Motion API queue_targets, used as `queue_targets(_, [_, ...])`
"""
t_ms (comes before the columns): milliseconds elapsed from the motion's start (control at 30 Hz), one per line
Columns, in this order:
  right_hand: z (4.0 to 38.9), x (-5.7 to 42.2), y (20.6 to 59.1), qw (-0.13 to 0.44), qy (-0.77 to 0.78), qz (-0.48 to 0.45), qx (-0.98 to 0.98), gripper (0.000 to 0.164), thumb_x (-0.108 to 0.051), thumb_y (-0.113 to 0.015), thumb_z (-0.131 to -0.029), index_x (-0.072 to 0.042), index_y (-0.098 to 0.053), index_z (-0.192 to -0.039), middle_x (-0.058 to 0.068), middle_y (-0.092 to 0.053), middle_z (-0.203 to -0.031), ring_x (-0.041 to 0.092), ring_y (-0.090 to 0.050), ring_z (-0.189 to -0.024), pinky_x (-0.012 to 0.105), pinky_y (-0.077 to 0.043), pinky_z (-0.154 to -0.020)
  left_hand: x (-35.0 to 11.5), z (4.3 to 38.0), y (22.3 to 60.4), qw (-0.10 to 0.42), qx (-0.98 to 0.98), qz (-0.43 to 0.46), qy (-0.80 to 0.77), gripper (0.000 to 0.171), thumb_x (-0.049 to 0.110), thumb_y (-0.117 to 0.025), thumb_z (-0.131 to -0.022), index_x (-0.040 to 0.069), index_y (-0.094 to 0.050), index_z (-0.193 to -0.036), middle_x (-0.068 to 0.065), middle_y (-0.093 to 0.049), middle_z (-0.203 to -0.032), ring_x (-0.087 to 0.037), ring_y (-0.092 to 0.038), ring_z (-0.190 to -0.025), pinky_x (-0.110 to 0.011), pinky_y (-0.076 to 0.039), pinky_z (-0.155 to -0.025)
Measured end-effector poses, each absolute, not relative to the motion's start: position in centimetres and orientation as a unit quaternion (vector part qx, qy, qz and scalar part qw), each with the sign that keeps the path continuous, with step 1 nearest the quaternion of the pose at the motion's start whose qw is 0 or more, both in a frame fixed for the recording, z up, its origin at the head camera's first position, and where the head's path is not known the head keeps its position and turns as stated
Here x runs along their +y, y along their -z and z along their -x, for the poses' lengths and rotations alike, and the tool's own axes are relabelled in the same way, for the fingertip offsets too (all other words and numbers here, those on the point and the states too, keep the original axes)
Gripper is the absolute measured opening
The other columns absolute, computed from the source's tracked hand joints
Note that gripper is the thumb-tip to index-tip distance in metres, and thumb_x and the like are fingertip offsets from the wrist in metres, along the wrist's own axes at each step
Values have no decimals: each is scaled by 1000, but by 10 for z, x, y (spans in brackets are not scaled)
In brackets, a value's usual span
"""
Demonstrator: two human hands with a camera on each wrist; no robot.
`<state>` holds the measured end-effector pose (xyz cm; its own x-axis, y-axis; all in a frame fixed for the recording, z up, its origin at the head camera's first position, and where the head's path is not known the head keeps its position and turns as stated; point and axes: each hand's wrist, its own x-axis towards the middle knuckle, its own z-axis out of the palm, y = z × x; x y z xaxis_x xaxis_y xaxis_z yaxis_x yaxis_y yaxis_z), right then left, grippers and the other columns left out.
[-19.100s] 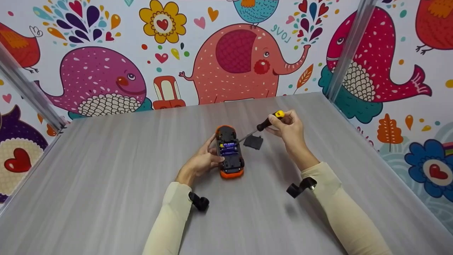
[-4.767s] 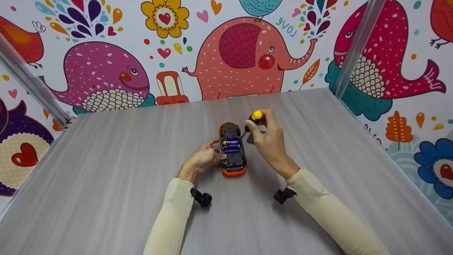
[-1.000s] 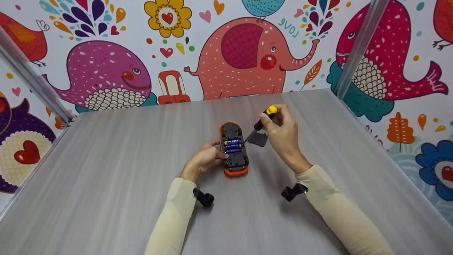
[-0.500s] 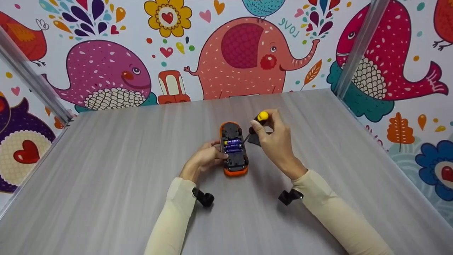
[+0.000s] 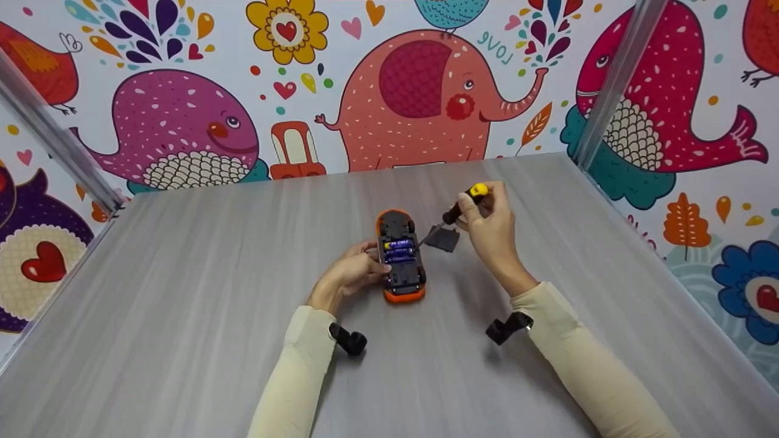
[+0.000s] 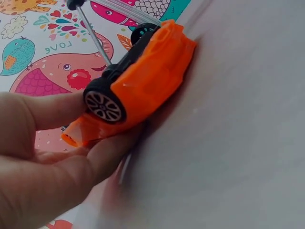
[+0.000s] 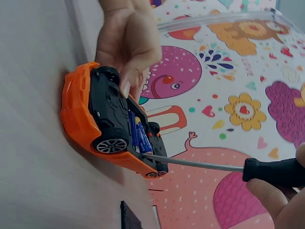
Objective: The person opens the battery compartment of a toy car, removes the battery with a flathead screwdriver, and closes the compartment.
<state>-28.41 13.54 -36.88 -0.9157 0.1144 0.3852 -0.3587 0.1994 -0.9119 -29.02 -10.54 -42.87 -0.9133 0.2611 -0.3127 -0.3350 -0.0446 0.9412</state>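
Observation:
An orange toy car [image 5: 404,281] lies upside down on the table, its black underside up. My left hand [image 5: 350,272] grips its left side, the thumb on the underside near the middle. Several purple-blue batteries [image 5: 400,250] sit side by side in the uncovered battery compartment. My right hand [image 5: 492,231] holds a screwdriver [image 7: 274,172] by its black and yellow handle. In the right wrist view the shaft's tip meets the compartment's edge at the end of the batteries; exact contact is hard to tell. The black battery cover [image 5: 442,239] lies on the table right of the car.
The grey wood-grain table [image 5: 213,292] extends around the hands. A patterned wall [image 5: 414,103] stands behind it, with metal posts [image 5: 614,91] at the back corners. A black wrist camera [image 5: 348,339] sits on each sleeve.
Since half a second ago my right hand has swung outward to the right, tilting the screwdriver lower and baring the cover. It swings back and forth across these frames. The left hand's grip stays.

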Motion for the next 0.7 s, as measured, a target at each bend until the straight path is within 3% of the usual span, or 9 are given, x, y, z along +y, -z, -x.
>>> queue_targets(133, [291,143,371,166,-655,-54,-735,27,-23,-58,-102,-5,-44,-116,12,-59,-103,23,-70,-97,39,-61,-80,-105,290,429,209,655,22,-726,67,-16,-54,-87,-5,-30,-149,-23,-56,-135,-21,-63,-104,-34,-54,-93])
queue_targets(233, [295,148,373,155,-668,-33,-727,26,-24,-55,-103,-6,-43,-117,11,-59,-105,20,-68,-96,33,-61,-78,-105,290,430,208,652,21,-728,67,-17,-53,-86,-5,-30,-148,-22,-57,-133,-21,-63,-103,-34,-54,-92])
queue_targets(533, [303,153,376,145,-694,-10,-705,22,-22,-53,-104,-7,-45,-118,9,-61,-105,13,-67,-90,28,-61,-75,-105,290,429,209,653,30,-727,70,-16,-54,-87,-4,-27,-151,-27,-51,-143,-23,-62,-109,-44,-48,-107])
queue_targets(700, [307,157,379,133,-714,9,-687,22,-22,-53,-104,-7,-47,-118,7,-60,-103,11,-66,-87,28,-61,-74,-104,290,428,209,654,35,-726,70,-16,-54,-87,-4,-27,-150,-26,-52,-143,-23,-62,-108,-43,-49,-106])
